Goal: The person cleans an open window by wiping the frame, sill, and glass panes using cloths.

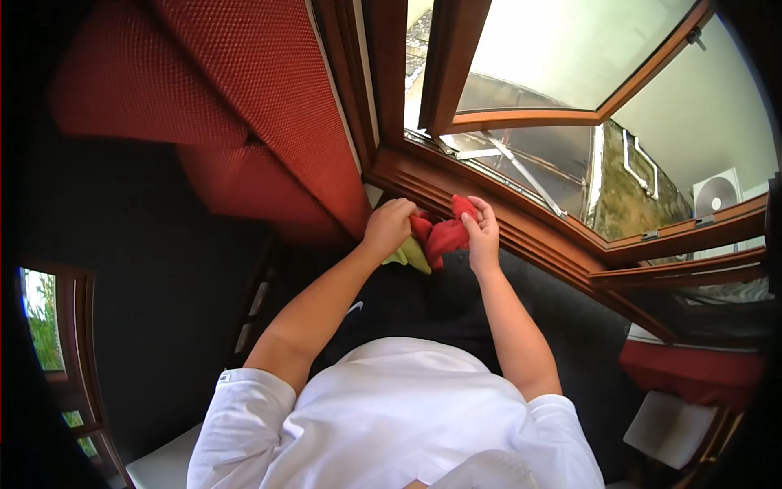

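Observation:
Both hands are in front of my body, close to the sill of an open window. A crumpled red cloth (446,238) stretches between them. My right hand (482,232) pinches its right end, with a red tip sticking up past the thumb and fingers. My left hand (391,226) is closed at the other end of the red cloth. Below that hand hangs a yellow-green cloth (415,255); whether the left fingers grip it too is hidden.
The brown window frame (521,224) runs diagonally past my hands, its glazed sash (529,119) swung outward on a metal stay (529,175). A red curtain (269,106) hangs at left. Outside is a fan unit (717,194). A pale chair (670,428) stands at lower right.

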A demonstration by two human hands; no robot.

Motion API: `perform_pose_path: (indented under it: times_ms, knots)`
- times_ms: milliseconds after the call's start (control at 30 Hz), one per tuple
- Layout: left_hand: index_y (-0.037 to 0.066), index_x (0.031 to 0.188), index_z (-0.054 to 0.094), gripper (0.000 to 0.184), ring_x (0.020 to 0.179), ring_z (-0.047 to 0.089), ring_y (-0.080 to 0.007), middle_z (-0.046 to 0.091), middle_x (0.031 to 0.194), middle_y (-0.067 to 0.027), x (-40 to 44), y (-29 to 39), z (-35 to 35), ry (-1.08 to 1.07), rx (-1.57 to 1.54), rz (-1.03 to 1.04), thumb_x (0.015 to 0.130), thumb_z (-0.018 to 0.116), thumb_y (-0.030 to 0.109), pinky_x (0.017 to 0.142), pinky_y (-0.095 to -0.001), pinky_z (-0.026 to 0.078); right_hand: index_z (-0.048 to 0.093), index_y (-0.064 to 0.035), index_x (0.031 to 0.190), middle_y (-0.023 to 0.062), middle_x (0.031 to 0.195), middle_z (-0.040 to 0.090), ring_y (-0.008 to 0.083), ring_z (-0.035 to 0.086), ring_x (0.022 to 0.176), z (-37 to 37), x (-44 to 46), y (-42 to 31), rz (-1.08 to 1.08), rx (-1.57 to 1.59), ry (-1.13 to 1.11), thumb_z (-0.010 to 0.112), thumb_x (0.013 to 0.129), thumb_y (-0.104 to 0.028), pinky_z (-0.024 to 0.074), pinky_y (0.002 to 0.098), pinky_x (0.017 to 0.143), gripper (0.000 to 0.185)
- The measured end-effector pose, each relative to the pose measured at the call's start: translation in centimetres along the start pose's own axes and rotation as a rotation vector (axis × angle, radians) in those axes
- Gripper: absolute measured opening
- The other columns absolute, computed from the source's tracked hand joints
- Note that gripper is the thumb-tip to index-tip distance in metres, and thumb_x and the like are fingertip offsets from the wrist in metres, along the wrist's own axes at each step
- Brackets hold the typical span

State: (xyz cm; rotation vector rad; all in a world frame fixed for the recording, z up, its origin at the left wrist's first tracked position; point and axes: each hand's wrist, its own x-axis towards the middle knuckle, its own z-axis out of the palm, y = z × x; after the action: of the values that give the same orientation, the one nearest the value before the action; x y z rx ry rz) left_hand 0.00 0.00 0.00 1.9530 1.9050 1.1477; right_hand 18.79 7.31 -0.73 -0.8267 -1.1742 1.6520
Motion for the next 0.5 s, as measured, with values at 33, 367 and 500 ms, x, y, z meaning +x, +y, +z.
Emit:
perform_pose_path:
  times_ms: [33, 367, 500]
  knots:
    - [0.005, 0.08, 0.056, 0.013, 0.081, 0.058, -0.0309, 0.058, 0.08, -0.0105, 0.1, 0.5, 0.1, -0.024, -0.014, -0.006, 0.071, 0.052, -0.004, 0.069, -0.0398, 0.047, 0.05, -0.0024, 0.12, 0.0101, 0.111, 0.059, 0.0147, 0.056, 0.102, -0.3, -0.2, -0.3, 0.052, 0.086, 0.018, 0.052, 0.093, -0.012, 0.0444, 0.0277, 0.09, 0.029]
    - [0.004, 0.081, 0.056, 0.014, 0.079, 0.058, -0.0324, 0.058, 0.079, -0.0119, 1.6, 1.3, -0.5, -0.06, -0.073, 0.02, 0.071, 0.051, -0.005, 0.068, -0.0398, 0.047, 0.062, -0.0082, 0.094, 0.0132, 0.1, 0.049, 0.0324, 0.056, 0.094, -1.2, -2.4, -2.7, -0.111, -1.093, -0.148, 0.068, 0.076, -0.01, 0.0472, 0.0371, 0.083, 0.019]
    - [0.004, 0.082, 0.056, 0.012, 0.076, 0.059, -0.0324, 0.058, 0.08, -0.0119, 1.9, 2.4, 0.0, -0.088, -0.162, 0.09, 0.074, 0.052, -0.003, 0.066, -0.0394, 0.048, 0.061, -0.0058, 0.098, 0.0134, 0.103, 0.055, 0.0304, 0.059, 0.094, 0.6, -3.6, -4.0, -0.192, -0.965, -0.193, 0.072, 0.076, -0.019, 0.048, 0.0362, 0.081, 0.028]
